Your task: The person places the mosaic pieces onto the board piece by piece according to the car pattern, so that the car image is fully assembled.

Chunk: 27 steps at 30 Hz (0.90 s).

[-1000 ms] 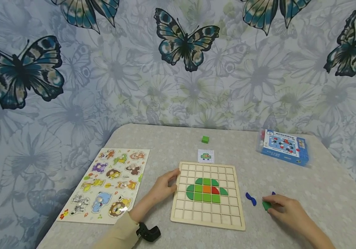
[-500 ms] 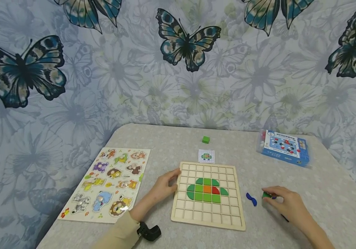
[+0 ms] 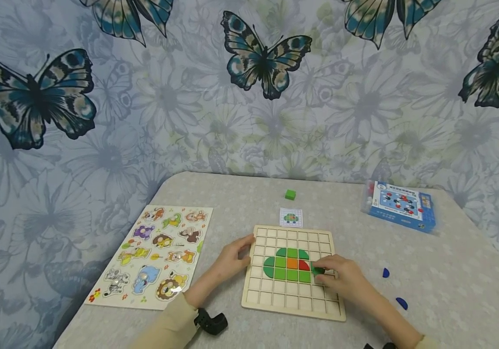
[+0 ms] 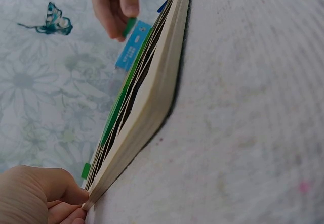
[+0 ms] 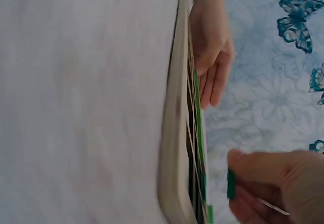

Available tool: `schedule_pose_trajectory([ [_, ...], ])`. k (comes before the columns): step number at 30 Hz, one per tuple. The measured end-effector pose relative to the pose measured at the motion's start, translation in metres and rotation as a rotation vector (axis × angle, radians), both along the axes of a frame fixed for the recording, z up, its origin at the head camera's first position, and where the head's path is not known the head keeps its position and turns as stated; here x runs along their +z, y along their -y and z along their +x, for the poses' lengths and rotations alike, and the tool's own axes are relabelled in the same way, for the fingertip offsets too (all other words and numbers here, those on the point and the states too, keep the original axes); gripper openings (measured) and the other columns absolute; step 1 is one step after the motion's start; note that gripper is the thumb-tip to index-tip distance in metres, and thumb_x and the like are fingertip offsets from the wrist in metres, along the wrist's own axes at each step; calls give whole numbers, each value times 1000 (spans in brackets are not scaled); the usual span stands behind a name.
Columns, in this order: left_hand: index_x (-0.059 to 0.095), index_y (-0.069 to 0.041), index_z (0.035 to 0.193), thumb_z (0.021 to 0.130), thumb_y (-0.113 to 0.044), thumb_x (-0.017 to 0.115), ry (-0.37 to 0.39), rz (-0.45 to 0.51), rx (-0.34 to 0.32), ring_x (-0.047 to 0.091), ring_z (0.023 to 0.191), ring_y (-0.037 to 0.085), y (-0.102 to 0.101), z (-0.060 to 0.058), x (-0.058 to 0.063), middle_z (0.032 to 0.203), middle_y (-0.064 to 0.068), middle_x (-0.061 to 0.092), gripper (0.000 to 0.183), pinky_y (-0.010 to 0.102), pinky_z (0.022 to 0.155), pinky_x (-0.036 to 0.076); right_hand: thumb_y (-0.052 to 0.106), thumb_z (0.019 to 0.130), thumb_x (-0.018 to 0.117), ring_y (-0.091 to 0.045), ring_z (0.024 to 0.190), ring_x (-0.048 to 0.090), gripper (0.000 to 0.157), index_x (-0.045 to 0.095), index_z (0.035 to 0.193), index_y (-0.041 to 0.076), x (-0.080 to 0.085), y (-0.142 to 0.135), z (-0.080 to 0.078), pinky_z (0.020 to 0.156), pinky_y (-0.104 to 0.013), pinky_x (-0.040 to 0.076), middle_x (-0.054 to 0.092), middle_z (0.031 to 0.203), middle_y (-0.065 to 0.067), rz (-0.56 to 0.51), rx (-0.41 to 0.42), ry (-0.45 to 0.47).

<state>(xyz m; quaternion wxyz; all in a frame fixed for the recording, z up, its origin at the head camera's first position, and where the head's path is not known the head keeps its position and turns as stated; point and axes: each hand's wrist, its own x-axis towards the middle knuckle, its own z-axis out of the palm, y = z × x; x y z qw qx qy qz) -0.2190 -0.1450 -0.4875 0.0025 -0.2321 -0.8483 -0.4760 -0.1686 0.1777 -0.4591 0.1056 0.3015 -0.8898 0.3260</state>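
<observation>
A wooden grid board (image 3: 290, 303) lies in front of me, with green squares (image 3: 292, 275), rounded green pieces (image 3: 269, 267), an orange square (image 3: 292, 263) and a red rounded piece (image 3: 304, 265) set in its cells. My left hand (image 3: 231, 261) grips the board's left edge, thumb and fingers at the rim. Over the board's right side, my right hand (image 3: 345, 276) pinches a dark green piece (image 5: 231, 183) between thumb and fingers. In the right wrist view this piece is held apart from the board. The fingers partly hide it in the head view.
A small pattern card (image 3: 290, 217) and a green block (image 3: 290, 194) lie beyond the board. An animal puzzle board (image 3: 207, 215) is at left, a blue boxed set (image 3: 402, 207) at back right. Two blue pieces (image 3: 386, 273) (image 3: 401, 303) lie right of my right hand.
My right hand has picked up the green piece from the table at right and moved left with it over the board. My left hand stays at the board's edge.
</observation>
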Motion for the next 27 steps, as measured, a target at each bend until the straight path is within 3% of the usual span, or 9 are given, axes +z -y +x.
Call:
schedule_pose_trajectory([
  [6, 40, 6, 139, 81, 7, 59, 3, -12, 3, 48, 122, 31, -1, 0, 1, 136, 20, 47, 61, 38, 102, 40, 9, 78, 76, -20, 93, 63, 26, 73, 105, 8, -13, 5, 1, 77, -36, 56, 69, 100, -1, 10, 23, -14],
  [16, 40, 5, 140, 81, 6, 58, 2, -8, 10, 49, 122, 31, 0, -1, 0, 136, 19, 48, 61, 38, 102, 40, 7, 76, 77, -18, 92, 63, 28, 73, 103, 9, -12, 6, 0, 76, -36, 56, 68, 100, 0, 3, 31, -65],
  [27, 40, 6, 140, 82, 7, 57, 6, -1, 6, 48, 122, 32, 0, 0, 1, 136, 21, 47, 60, 39, 102, 40, 4, 77, 75, -20, 95, 63, 29, 72, 105, 12, -14, 5, 1, 79, -39, 55, 68, 102, 1, 45, 59, -45],
])
